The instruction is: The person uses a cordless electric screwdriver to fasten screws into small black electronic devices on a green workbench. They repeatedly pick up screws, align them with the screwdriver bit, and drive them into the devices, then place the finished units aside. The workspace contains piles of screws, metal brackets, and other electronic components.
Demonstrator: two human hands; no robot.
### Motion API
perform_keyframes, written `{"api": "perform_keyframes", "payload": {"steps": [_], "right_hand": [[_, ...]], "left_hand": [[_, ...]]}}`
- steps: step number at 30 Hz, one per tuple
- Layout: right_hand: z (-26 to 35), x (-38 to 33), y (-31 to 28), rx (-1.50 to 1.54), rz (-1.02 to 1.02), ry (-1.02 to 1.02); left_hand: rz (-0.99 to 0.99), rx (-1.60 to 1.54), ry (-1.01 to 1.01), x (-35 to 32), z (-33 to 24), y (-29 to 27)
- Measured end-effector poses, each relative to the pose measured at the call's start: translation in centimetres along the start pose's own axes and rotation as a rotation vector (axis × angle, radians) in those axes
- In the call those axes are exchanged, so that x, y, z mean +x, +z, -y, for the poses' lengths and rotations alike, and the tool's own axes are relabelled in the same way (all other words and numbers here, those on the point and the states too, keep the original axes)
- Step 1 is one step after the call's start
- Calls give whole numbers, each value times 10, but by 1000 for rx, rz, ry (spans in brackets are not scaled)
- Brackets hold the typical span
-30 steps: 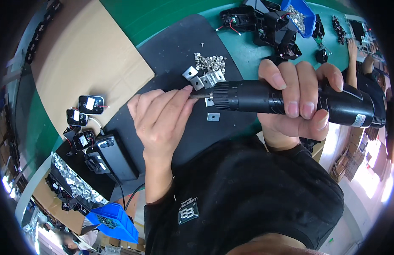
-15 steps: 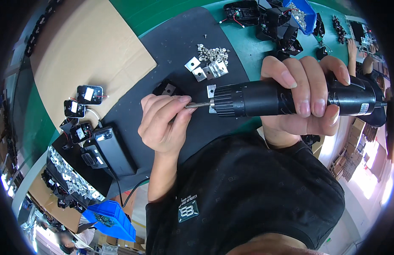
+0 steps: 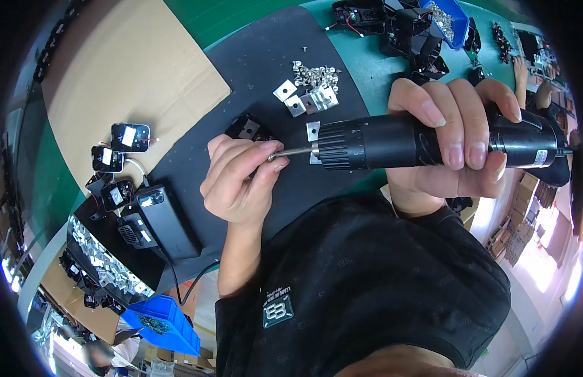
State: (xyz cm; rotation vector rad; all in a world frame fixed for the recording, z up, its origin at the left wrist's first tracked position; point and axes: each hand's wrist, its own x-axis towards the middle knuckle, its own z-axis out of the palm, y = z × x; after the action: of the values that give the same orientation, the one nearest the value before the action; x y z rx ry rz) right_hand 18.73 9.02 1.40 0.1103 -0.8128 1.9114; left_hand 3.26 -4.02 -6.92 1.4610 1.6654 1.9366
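My right hand is wrapped round a black electric screwdriver, which lies level and points left. Its steel bit reaches the fingertips of my left hand. There, thumb and forefinger pinch a small screw at the end of the bit. Just behind the left hand, partly hidden by it, a black housing with a metal plate on it rests on the dark mat. One square metal plate lies behind the screwdriver's front end, partly covered.
A heap of screws and several metal plates lie on the dark mat. To the left are cardboard, small black units, a black phone and a bin of plates. Black housings stand at the far right.
My left fingertips have drawn slightly left and down, and more of the bit and the screw at its end shows. The screwdriver stays nearly in place.
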Motion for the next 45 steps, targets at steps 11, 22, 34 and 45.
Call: {"api": "perform_keyframes", "payload": {"steps": [11,22,34,45], "right_hand": [[-2,0,-2,4,32,22],[-2,1,-6,-94,174,119],[-9,-2,-4,-119,171,128],[-36,-9,-18,-427,196,98]], "left_hand": [[86,85,32,3,1,-4],[155,268,123,3,-2,-12],[165,381,208,-2,-5,-18],[530,599,-221,-8,10,-41]]}}
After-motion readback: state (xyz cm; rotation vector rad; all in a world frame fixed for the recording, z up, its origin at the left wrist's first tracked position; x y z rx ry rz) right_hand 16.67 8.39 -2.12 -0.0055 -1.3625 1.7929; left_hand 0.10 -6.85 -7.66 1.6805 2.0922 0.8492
